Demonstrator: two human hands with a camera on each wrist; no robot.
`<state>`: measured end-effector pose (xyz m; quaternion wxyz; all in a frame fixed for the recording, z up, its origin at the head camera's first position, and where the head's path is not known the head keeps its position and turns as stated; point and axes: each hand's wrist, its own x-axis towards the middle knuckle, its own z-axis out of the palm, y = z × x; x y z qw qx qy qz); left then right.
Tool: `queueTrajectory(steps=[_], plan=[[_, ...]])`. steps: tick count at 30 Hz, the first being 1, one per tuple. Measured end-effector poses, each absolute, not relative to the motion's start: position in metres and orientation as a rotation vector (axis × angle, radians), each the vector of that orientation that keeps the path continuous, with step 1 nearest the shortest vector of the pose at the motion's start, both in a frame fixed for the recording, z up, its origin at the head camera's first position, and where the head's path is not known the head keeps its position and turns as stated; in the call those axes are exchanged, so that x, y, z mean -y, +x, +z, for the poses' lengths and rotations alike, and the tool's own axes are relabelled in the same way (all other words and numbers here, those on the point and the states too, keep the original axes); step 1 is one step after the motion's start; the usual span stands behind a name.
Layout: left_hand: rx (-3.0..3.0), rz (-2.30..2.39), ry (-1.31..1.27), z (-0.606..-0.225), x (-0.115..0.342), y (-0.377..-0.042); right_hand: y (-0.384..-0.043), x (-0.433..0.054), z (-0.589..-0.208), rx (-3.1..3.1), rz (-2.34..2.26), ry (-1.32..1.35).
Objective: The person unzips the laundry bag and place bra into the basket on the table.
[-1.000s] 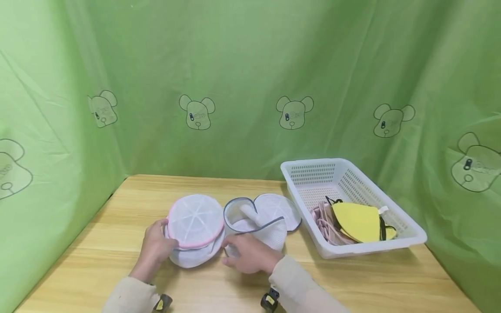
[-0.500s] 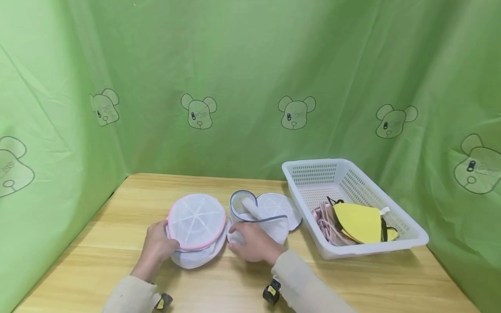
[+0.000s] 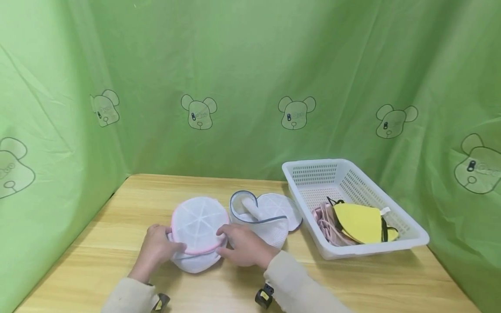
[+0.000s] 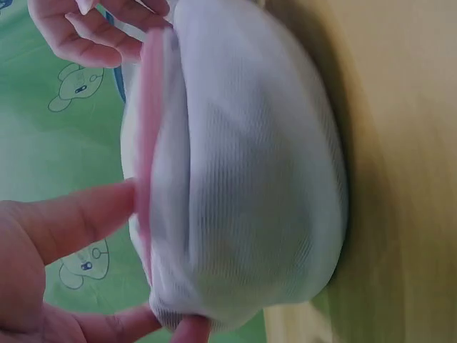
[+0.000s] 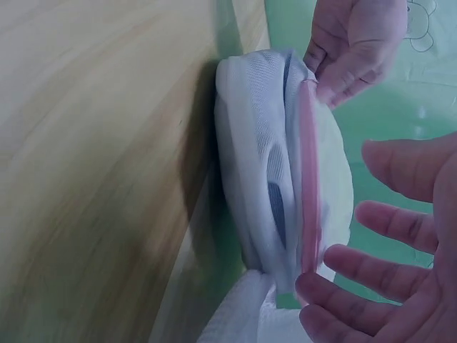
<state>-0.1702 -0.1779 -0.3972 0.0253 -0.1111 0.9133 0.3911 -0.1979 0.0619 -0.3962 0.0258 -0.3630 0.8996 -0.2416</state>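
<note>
In the head view, a round white mesh bag (image 3: 199, 224) with a pink edge sits on the wooden table (image 3: 207, 293) between two hands. The left hand (image 3: 158, 245) grips its left side, thumb over the front of the pink edge. The right hand (image 3: 246, 245) is at its right side, fingertips over the rim. Just beside the bag, partly behind the right hand, lies a second bag (image 3: 270, 232) with dark blue edging, its mouth gaping and its round lid (image 3: 278, 208) spread behind. Farther right, a white basket (image 3: 375, 248) holds a yellow cloth item (image 3: 358, 221) and some pink cloth (image 3: 326, 226).

In the left wrist view, the bag is held between the thumb, which touches the pink edge, and the fingers lower on its side; most of the bag bulges beyond this grip.

In the right wrist view, the right hand's fingers are spread and nearly straight, the grip wide, with fingertips at the pink edge. Whether they press it I cannot tell.
</note>
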Motion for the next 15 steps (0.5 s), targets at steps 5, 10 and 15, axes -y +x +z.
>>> queueTrajectory(steps=[5,10,15], plan=[[-2.821,1.166,-0.332,-0.3941,0.184,-0.1685,-0.197,-0.0608,-0.3962,-2.805,-0.734,-1.092],[-2.814,1.163,-0.324,-0.393,0.188,-0.1677,-0.1973,-0.0615,-0.3962,-2.827,-0.728,-1.09],[-2.818,1.209,-0.305,-0.3926,0.1877,-0.1693,-0.1981,-0.0618,-0.397,-2.812,-0.739,-1.117]])
